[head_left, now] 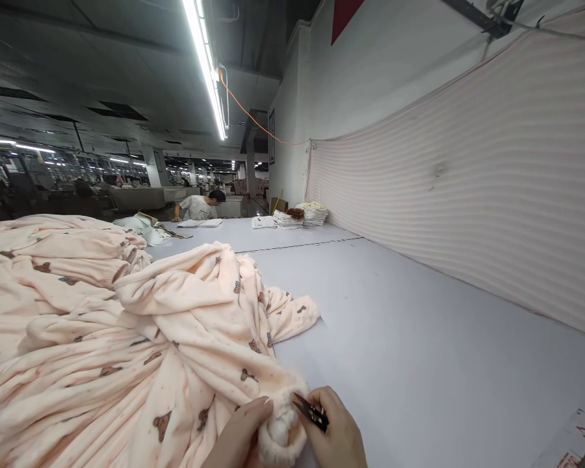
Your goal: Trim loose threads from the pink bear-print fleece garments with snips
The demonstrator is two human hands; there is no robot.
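Note:
A pale peach fleece garment (pixel 195 325) with small brown bear prints lies bunched over the table's left part. Its gathered, fluffy cuff (pixel 283 448) opens towards me at the bottom centre. My left hand (pixel 241 432) pinches the cuff's left edge between thumb and fingers. In my right hand (pixel 336 426) is a small pair of black thread snips (pixel 312 413), held with the blades pointing up and left at the cuff's rim. Whether the tips touch the fabric or a thread, I cannot tell.
More peach fleece (pixel 53 240) is heaped at the far left. Stacks of folded white cloth (pixel 288 220) sit at the table's far end. A person (pixel 198 207) bends over the far left edge. A striped pink sheet (pixel 458 175) hangs along the right of the pale table (pixel 409 344).

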